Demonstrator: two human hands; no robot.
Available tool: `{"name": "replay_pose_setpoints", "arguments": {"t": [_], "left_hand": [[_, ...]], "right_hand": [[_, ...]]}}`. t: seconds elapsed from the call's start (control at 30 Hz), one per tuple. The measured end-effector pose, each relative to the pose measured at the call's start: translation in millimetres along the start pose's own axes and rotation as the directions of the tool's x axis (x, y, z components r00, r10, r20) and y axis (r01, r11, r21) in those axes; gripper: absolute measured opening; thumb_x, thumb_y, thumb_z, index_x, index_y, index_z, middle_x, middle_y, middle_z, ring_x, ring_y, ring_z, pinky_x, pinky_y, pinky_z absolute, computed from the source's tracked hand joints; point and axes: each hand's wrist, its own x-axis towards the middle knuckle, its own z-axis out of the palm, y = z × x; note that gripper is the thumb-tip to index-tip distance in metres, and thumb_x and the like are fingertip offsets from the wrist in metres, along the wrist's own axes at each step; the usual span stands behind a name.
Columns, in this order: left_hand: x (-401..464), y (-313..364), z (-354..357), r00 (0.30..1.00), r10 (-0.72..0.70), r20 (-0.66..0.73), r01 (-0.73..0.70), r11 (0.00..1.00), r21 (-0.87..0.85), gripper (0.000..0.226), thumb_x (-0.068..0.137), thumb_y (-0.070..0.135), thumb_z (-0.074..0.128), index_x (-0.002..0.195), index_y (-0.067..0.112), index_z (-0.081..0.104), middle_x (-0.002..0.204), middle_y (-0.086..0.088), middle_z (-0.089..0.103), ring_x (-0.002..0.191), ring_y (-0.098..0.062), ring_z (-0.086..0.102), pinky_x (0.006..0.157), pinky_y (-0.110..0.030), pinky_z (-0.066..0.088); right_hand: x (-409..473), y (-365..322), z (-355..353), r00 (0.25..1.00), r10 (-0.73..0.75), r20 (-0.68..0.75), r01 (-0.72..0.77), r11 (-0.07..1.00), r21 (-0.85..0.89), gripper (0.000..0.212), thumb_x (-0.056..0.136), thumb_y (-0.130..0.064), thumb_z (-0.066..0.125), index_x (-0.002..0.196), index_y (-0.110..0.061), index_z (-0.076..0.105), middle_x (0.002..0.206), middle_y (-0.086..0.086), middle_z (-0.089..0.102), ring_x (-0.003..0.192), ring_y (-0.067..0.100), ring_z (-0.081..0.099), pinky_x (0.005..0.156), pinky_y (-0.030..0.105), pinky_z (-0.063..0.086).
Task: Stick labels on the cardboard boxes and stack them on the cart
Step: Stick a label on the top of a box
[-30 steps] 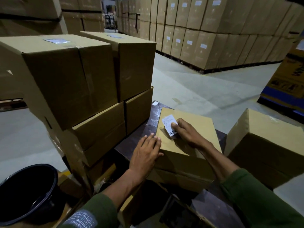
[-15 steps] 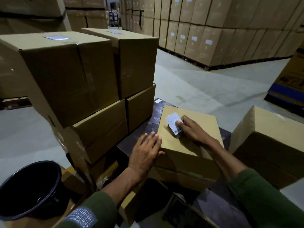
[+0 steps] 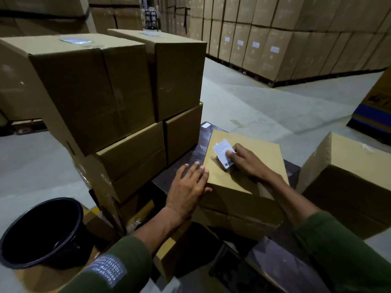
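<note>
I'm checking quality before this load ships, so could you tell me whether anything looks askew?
The label under the right hand sits tilted to the box edges, and the stack's lower corner looks crumpled.

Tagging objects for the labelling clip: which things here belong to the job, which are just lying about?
In the job:
- label, pressed down by the right hand
- box being labelled, steadied at its edge by the left hand
- stacked boxes, labelled on top
- loose box at right

Lying about:
- black bucket
- wall of cartons behind
</note>
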Motion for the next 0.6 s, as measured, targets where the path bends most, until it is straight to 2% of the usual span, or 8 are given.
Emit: {"name": "replay_pose_setpoints", "arguments": {"t": [0.17,0.27,0.37,0.5,0.6], "left_hand": [[-1.8,4.4,-4.7,0.999,-0.024,0.044,0.023,1.000,0.012,0.053,0.091,0.043,0.062,0.130,0.008,0.059,0.133,-0.015,0.060,0.130,-0.031,0.051,0.107,-0.051,0.040],[-1.3,6.4,-8.1,0.996,-0.041,0.082,0.039,0.999,0.024,0.053,0.091,0.043,0.061,0.131,0.008,0.058,0.135,-0.014,0.059,0.132,-0.031,0.049,0.109,-0.050,0.038],[1.3,6.9,-12.8,0.988,-0.047,0.149,0.042,0.998,0.039,0.054,0.093,0.043,0.057,0.135,0.008,0.055,0.138,-0.015,0.057,0.134,-0.032,0.047,0.111,-0.051,0.035],[3.4,10.8,-19.4,0.971,-0.070,0.227,0.056,0.996,0.070,0.058,0.096,0.046,0.054,0.139,0.008,0.051,0.142,-0.015,0.053,0.138,-0.031,0.042,0.113,-0.052,0.032],[3.8,15.1,-24.0,0.960,-0.089,0.266,0.071,0.995,0.076,0.060,0.096,0.046,0.053,0.141,0.007,0.048,0.145,-0.016,0.050,0.141,-0.032,0.038,0.115,-0.052,0.029]], "right_hand": [[-31.6,12.8,-10.2,0.998,-0.032,0.056,0.031,0.999,0.024,0.033,0.103,-0.040,0.046,0.084,-0.013,0.045,0.076,-0.001,0.055,0.064,0.008,0.046,0.061,0.030,0.033],[-30.9,22.2,-20.4,1.000,0.008,-0.011,-0.008,1.000,0.012,0.032,0.103,-0.040,0.046,0.087,-0.012,0.047,0.079,0.002,0.059,0.068,0.014,0.050,0.062,0.033,0.035],[-10.2,8.4,-9.6,0.999,0.026,-0.048,-0.026,1.000,0.002,0.030,0.103,-0.038,0.045,0.082,-0.017,0.043,0.079,0.000,0.055,0.070,0.016,0.048,0.062,0.033,0.034],[-5.7,-3.5,5.7,1.000,0.016,-0.009,-0.016,0.998,0.062,0.030,0.103,-0.040,0.045,0.085,-0.016,0.046,0.085,0.005,0.060,0.073,0.016,0.050,0.064,0.035,0.036],[-34.8,5.5,-2.9,0.999,-0.021,0.023,0.017,0.986,0.163,0.029,0.103,-0.040,0.049,0.085,-0.016,0.048,0.079,-0.001,0.062,0.066,0.010,0.052,0.058,0.026,0.037]]}}
